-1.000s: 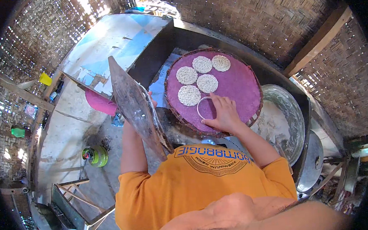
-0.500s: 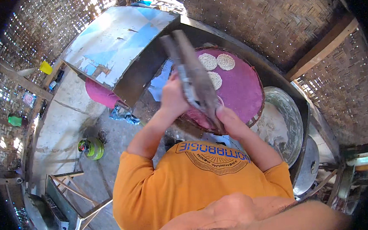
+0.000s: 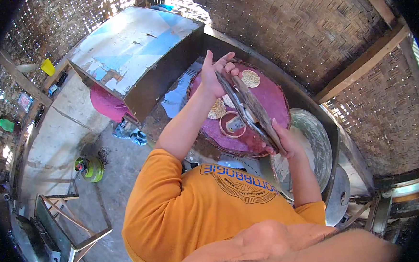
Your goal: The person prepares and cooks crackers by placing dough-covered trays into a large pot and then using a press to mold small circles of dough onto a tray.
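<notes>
A pair of worn, dark wooden boards (image 3: pixel 261 111) stands on edge between my hands, slanting over a round pink-lined tray (image 3: pixel 275 95). At the far end my left hand (image 3: pixel 216 78) bears the boards against its palm, thumb and forefinger stretched out, other fingers bent around the edge. My right hand (image 3: pixel 288 139) grips their near end. On the tray lie pale, round, lacy dough discs, one at the back (image 3: pixel 250 78) and another on the left (image 3: pixel 216 110); a third is partly hidden by the boards. A pale ring (image 3: pixel 222 126) rests near them, with a small clear-and-white object inside.
Right of the tray sits a large metal basin (image 3: pixel 321 145) holding something whitish. A box with a blue-and-white top (image 3: pixel 137 44) stands at the back left. A green gas cylinder (image 3: pixel 93 169) and wooden frame (image 3: pixel 76 221) are on the left floor. Woven walls surround the place.
The boards have swung lower and to the right, and my right hand has moved right with them. My left fingers have straightened. The ring now shows more fully.
</notes>
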A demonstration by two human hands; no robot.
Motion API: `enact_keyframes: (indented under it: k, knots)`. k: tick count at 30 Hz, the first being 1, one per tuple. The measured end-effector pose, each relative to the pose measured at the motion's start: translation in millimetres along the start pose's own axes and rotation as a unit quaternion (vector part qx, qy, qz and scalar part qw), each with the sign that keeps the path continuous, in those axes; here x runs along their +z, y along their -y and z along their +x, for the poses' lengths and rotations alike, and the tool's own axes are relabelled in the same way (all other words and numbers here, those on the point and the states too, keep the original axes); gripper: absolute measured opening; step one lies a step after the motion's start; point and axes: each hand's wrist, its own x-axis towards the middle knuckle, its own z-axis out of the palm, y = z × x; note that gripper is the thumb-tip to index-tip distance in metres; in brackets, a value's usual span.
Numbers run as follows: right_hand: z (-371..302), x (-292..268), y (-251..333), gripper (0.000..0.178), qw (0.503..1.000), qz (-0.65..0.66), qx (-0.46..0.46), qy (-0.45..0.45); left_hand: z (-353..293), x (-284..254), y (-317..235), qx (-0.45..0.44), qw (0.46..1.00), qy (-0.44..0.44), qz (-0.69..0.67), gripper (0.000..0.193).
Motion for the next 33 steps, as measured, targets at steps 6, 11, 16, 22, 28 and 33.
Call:
enact_keyframes:
  k: [6,11,16,22,28,33]
  knots:
    - [0.2,-9.4,5.0,0.049,0.993,-0.108,0.009,-0.044,-6.5,-18.8,20.4,0.066,0.994,-0.090,0.005,0.054]
    - [-2.2,6.8,7.8,0.052,0.985,-0.155,0.017,-0.077,-15.7,-22.5,15.3,0.081,0.990,-0.112,0.012,0.051]
    - [15.5,10.7,-5.9,0.052,0.988,-0.141,-0.004,-0.059,-16.8,-18.0,-0.8,0.089,0.990,-0.098,0.042,0.052]
    - [27.6,16.2,-13.1,0.047,0.971,-0.194,-0.095,-0.106,-5.5,-15.8,-14.4,0.085,0.992,-0.054,0.073,0.053]
    - [30.7,14.7,-26.4,0.042,0.942,-0.232,-0.168,-0.176,-3.4,-11.1,-13.0,0.076,0.990,-0.034,0.110,0.056]
    - [15.7,6.7,-27.5,0.041,0.971,-0.160,-0.133,-0.120,-16.8,13.0,6.0,-0.008,0.985,-0.092,0.143,0.060]
